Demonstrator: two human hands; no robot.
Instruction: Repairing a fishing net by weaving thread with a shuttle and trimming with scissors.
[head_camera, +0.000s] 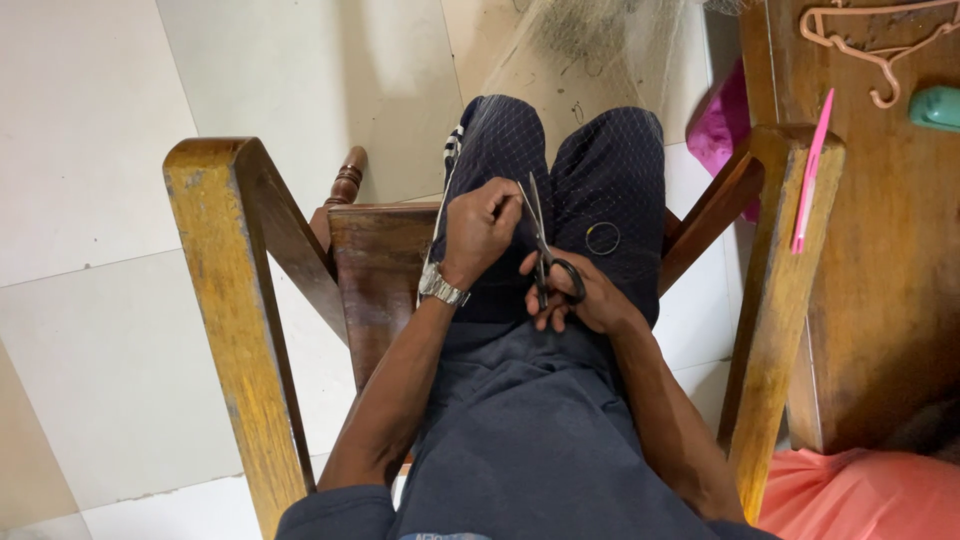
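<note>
Pale floor tiles (90, 150) fill the left side, and a wooden chair (215, 300) with worn yellow-brown arms frames a seated person in dark clothes, seen from above.

Moving rightward, the left hand (480, 228), with a metal wristwatch (441, 286) at the wrist, is closed in a pinch on something fine over the lap. It appears to be a strand or edge of the thin, pale fishing net (600, 50) that drapes from the floor ahead down over the knees. Just beside it, the right hand (580, 300) has its fingers through the black loops of a pair of scissors (545, 250), grip closed on the handles, blades pointing up and away toward the pinched spot. A small ring (602, 238) lies on the right thigh.

Judging by this, the step in hand is trimming or cutting the mesh held taut by the left fingers. The next move calls for keeping that strand tight and steering the blade tips onto it alone, clear of the trousers.

Further right, a wooden cabinet (880, 250) carries a pink pen (812, 170), a pink hanger (880, 40) and a green object cut off by the frame edge. The net is nearly invisible over the lap, so the exact strand being held cannot be made out, nor whether the blades are parted.
</note>
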